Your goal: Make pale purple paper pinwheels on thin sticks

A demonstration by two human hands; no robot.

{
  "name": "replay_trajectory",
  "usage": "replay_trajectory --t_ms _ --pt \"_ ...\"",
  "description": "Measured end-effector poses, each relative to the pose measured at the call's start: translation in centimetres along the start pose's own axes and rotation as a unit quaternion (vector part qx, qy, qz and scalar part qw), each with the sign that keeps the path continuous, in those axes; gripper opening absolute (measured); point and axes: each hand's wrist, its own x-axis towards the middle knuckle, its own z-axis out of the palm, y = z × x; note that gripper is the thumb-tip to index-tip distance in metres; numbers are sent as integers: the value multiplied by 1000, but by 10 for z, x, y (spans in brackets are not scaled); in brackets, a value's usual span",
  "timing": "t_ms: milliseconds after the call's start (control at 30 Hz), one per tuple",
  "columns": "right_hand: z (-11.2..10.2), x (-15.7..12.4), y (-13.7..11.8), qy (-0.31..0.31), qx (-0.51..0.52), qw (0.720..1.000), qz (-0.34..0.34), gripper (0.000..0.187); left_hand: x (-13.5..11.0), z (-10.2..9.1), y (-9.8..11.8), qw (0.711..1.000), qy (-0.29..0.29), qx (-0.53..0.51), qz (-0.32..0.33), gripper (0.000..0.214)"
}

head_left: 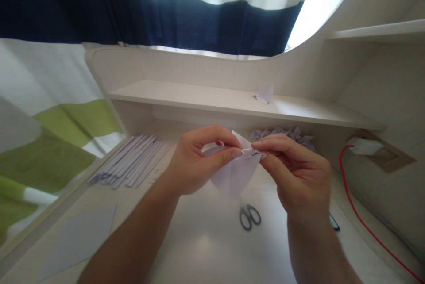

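A piece of folded white paper (234,175) is held up above the desk between my two hands. My left hand (202,155) pinches it from the left with thumb and index finger. From the right, my right hand (295,169) pinches the paper's other side near a narrow pale strip (246,150) that spans the gap between the fingertips. Whether the strip is part of the paper I cannot tell. Below the paper lies a pair of scissors (249,216) with dark handles toward me; the blades are partly hidden.
Rows of thin paper strips (133,160) lie at the left, beside small pale bits (155,175). A flat sheet (78,239) is nearer me. Folded paper pieces (299,136) are heaped under the shelf (199,97), which bears another folded piece (264,94). A red cable (355,209) runs right.
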Motion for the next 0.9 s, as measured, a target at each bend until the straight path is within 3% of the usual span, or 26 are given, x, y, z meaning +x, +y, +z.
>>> replay_trajectory --t_ms 300,533,700,800,900 --pt "0 1 0 -6 22 999 25 29 -1 -1 -3 1000 -8 -9 -5 5" --pt "-3 5 10 -55 130 984 106 20 0 0 -3 1000 -17 1 -19 8" --pt "-4 7 18 -67 186 967 163 20 0 2 -4 993 56 91 59 16" --pt "-4 7 20 -58 183 965 179 18 0 0 -2 975 87 172 113 19" --pt "-2 6 20 -50 160 970 175 19 1 -2 -1 962 97 222 126 14"
